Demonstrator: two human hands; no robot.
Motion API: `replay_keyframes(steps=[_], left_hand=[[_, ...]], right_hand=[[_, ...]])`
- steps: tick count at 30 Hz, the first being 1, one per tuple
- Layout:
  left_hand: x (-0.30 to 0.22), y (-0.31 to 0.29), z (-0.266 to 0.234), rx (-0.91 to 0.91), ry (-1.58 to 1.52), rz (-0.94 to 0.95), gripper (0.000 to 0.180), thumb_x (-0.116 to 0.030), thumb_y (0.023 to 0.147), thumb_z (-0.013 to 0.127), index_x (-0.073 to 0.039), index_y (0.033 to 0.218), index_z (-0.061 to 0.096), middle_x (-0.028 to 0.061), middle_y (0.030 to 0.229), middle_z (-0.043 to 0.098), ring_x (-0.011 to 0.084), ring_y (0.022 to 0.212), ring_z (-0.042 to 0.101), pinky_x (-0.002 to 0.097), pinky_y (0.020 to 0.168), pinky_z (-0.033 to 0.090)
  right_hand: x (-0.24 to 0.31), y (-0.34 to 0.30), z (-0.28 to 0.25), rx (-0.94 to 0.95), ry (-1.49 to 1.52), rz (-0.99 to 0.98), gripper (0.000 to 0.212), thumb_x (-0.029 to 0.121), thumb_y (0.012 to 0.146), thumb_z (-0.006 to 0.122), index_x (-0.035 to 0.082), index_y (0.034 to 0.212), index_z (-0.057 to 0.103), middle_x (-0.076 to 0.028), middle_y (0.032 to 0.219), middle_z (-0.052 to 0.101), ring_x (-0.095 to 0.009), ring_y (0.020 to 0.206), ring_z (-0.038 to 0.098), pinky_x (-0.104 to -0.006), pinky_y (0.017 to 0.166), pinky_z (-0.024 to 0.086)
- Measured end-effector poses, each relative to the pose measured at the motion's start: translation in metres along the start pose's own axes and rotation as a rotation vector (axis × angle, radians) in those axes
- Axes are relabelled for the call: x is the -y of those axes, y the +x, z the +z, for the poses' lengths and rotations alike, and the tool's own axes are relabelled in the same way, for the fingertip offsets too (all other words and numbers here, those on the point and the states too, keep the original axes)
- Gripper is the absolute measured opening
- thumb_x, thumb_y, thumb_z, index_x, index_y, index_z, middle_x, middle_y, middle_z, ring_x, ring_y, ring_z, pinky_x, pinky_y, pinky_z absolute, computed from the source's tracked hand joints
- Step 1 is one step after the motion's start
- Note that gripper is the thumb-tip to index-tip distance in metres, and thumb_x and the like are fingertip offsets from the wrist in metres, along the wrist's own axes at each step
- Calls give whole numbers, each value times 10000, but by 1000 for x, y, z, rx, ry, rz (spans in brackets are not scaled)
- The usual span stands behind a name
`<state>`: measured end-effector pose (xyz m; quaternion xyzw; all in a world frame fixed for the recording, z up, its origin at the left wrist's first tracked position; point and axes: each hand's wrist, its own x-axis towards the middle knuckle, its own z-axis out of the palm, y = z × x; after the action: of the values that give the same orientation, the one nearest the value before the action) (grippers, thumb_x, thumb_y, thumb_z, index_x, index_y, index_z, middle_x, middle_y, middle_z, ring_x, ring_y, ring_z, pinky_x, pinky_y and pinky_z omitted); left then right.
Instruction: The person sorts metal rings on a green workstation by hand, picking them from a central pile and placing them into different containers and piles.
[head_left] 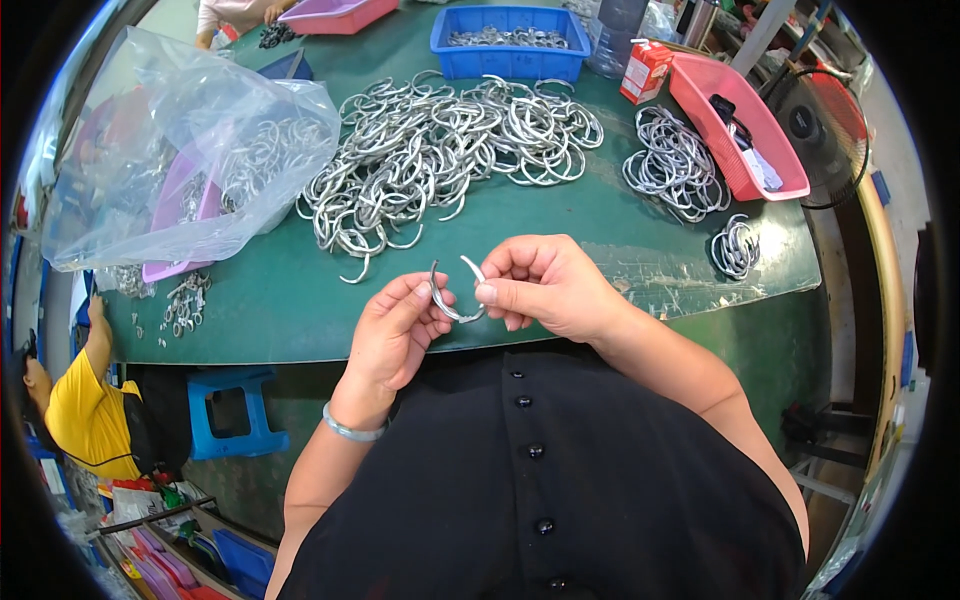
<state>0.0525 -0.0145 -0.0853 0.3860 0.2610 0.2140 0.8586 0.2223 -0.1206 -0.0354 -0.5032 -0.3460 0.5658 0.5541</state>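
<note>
Over the near edge of the green table, I hold one silvery open metal bangle point(466, 318) between both hands, its gap facing away from me. My left hand point(392, 328) is closed, pinching the left side of the bangle between thumb and fingers. With thumb and fingertips, my right hand point(555, 290) grips its right side. Just beyond my hands spreads a large heap of similar bangles point(440, 150), many of them open-ended. A smaller pile of bangles point(675, 165) lies to the right, and a little stack of bangles point(737, 247) sits near the table's right corner.
A clear plastic bag point(120, 190) covers a purple tray point(205, 205) at left, near small metal pieces point(187, 303). Far back stands a blue bin point(510, 43); a pink basket point(740, 130), red carton point(645, 70) and fan point(815, 125) are at right. A person in yellow point(90, 420) is at left.
</note>
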Motion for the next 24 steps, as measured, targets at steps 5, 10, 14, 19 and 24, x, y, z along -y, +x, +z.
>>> replay_keyframes(steps=[5,10,14,19,24], left_hand=[[-1,2,3,77,-105,-62,180,-121,882,461,-7,990,550,57,821,599,118,702,571,245,653,478],[2,0,3,104,-125,-71,180,-117,883,458,-7,993,549,57,832,602,125,722,579,249,661,485],[2,1,1,126,-138,-62,183,-119,886,452,-10,997,549,63,855,602,133,742,585,253,684,490],[3,-1,3,72,-110,24,182,-93,876,467,-10,1015,550,76,906,594,138,790,580,258,711,488],[1,-2,-1,37,-35,187,186,-58,852,502,-8,1024,553,86,919,592,146,825,570,263,732,484]], right_hand=[[6,5,6,65,1,-60,131,134,777,633,17,800,581,-14,678,575,-43,555,496,-179,473,403],[3,4,9,69,-30,-69,138,142,774,636,18,788,578,-14,668,574,-42,536,483,-180,469,389],[2,4,7,123,-61,-98,99,97,778,626,23,827,582,2,712,576,-33,571,490,-176,496,400],[2,-1,2,109,-202,-202,90,72,768,625,13,821,584,2,707,577,-42,586,497,-193,512,401],[4,-5,-5,49,-569,-411,73,49,735,638,17,792,605,-34,702,593,-101,635,553,-241,546,427]])
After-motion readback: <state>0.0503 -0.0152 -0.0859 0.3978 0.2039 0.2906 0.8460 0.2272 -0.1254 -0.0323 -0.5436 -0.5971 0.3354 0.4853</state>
